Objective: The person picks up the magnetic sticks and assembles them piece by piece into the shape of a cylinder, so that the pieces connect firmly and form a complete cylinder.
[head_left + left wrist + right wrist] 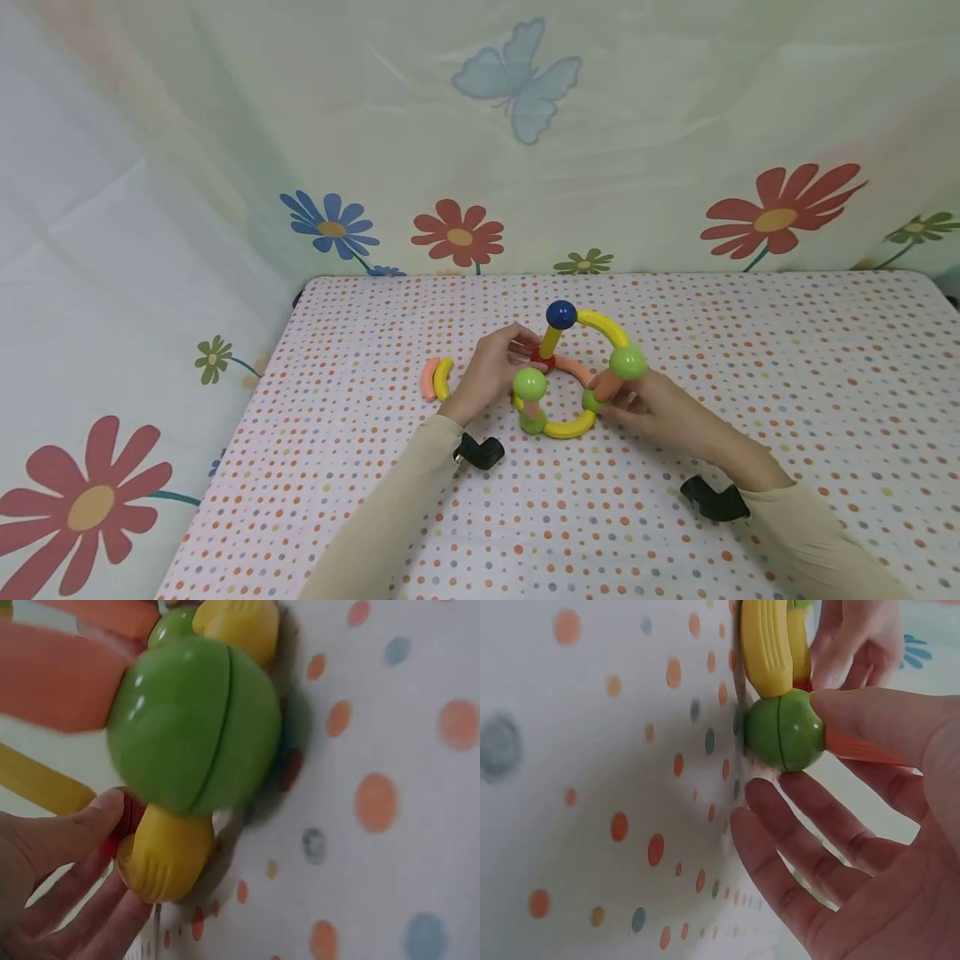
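Observation:
A ring-shaped model of building-toy balls and rods stands on the table, with curved yellow rods [568,428] and a curved orange rod [576,369] low down. My left hand [491,367] pinches the red ball [543,360] at the base, thumb against fingers. Above it a straight yellow rod [551,342] carries a blue ball [561,315]. At the right, my right hand [663,412] grips the upright orange rod [609,384] just by the lower green ball [784,731]; its other fingers are spread. An upper green ball [627,362] tops that rod, joined to the blue ball by a curved yellow arch [602,326].
Left of my left hand, a loose curved orange rod [429,379] and a loose yellow rod [442,379] lie side by side. Another upright with a green ball [529,384] stands at the model's near left. A flowered curtain [637,167] hangs behind the dotted tablecloth [750,358].

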`<state>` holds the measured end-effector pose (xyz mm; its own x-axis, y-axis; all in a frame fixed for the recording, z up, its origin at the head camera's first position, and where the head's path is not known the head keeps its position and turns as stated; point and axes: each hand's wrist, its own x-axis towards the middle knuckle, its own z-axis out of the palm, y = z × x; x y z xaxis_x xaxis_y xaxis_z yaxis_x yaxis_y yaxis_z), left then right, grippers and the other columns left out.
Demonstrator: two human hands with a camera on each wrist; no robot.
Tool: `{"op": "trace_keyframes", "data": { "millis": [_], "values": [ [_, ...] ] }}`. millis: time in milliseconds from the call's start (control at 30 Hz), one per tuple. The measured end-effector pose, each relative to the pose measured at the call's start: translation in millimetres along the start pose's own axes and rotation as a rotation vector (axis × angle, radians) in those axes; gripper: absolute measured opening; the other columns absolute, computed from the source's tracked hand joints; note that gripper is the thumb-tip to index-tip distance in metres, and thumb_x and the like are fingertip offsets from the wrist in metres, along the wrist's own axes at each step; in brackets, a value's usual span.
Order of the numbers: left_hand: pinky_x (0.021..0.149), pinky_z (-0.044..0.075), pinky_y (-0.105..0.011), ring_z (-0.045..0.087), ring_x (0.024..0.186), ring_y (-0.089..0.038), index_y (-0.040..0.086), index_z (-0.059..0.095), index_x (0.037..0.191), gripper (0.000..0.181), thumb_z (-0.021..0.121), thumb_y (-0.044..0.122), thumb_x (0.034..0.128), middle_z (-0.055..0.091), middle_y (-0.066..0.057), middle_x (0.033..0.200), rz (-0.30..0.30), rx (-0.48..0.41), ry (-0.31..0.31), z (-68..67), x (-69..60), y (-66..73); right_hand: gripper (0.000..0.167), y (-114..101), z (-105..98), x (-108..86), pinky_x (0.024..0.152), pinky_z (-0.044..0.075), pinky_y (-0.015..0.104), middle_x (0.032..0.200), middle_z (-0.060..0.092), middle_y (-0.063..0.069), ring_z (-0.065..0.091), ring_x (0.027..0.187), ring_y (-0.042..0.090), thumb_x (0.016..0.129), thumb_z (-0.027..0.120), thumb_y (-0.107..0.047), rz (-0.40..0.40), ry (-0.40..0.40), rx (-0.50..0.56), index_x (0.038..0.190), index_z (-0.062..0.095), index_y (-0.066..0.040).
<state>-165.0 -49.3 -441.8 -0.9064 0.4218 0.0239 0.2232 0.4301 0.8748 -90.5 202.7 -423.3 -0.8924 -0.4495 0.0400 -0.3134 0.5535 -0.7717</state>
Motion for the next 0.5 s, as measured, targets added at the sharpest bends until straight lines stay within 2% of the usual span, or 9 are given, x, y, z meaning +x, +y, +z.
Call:
{"op": "trace_keyframes", "data": {
  "millis": [67,200,267,367,500],
  "values": [
    [0.094,0.057,-0.028,0.070,0.112,-0.024,0.001,0.066,0.124,0.036,0.080,0.000,0.0911,0.070,-0.012,0.124,0.020,-0.021,-0.027,-1.6,2.9,-1.3,0.018,-3,3,-2.9,0.073,0.057,0.028,0.110,0.070,0.005,0.064,0.089,0.015,0.093,0.076,0.002,-0.012,-0.018,-0.015,0.105,0.068,-0.008],
    [0.096,0.056,-0.027,0.070,0.114,-0.027,0.000,0.065,0.123,0.033,0.078,0.003,0.0933,0.071,-0.015,0.125,0.109,-0.044,-0.077,-4.9,5.0,-5.1,0.015,-9,8,-5.1,0.076,0.056,0.028,0.111,0.071,0.000,0.062,0.091,0.010,0.095,0.075,-0.002,-0.054,-0.062,-0.007,0.104,0.072,-0.014],
    [0.097,0.055,-0.026,0.070,0.115,-0.027,-0.001,0.065,0.124,0.033,0.077,0.004,0.0947,0.071,-0.016,0.126,0.125,-0.054,-0.106,-6.6,5.2,-6.3,0.014,-12,10,-5.5,0.078,0.055,0.029,0.112,0.071,-0.001,0.061,0.093,0.010,0.095,0.076,-0.004,-0.072,-0.077,-0.012,0.103,0.075,-0.016],
    [0.100,0.054,-0.028,0.069,0.118,-0.026,0.000,0.064,0.128,0.033,0.075,0.004,0.0967,0.070,-0.016,0.129,0.097,-0.072,-0.139,-11.4,4.9,-7.4,0.013,-16,11,-5.5,0.078,0.055,0.030,0.111,0.072,-0.003,0.062,0.094,0.010,0.094,0.078,-0.007,-0.074,-0.080,-0.055,0.101,0.077,-0.018],
    [0.105,0.052,-0.033,0.067,0.120,-0.025,0.002,0.064,0.133,0.043,0.077,-0.003,0.0918,0.069,-0.013,0.131,0.045,-0.053,-0.160,-24.6,-0.2,-10.0,0.011,-17,9,-9.6,0.082,0.057,0.033,0.114,0.072,-0.002,0.065,0.099,0.014,0.094,0.079,-0.011,-0.030,-0.059,-0.067,0.101,0.077,-0.020]
  ]
}}
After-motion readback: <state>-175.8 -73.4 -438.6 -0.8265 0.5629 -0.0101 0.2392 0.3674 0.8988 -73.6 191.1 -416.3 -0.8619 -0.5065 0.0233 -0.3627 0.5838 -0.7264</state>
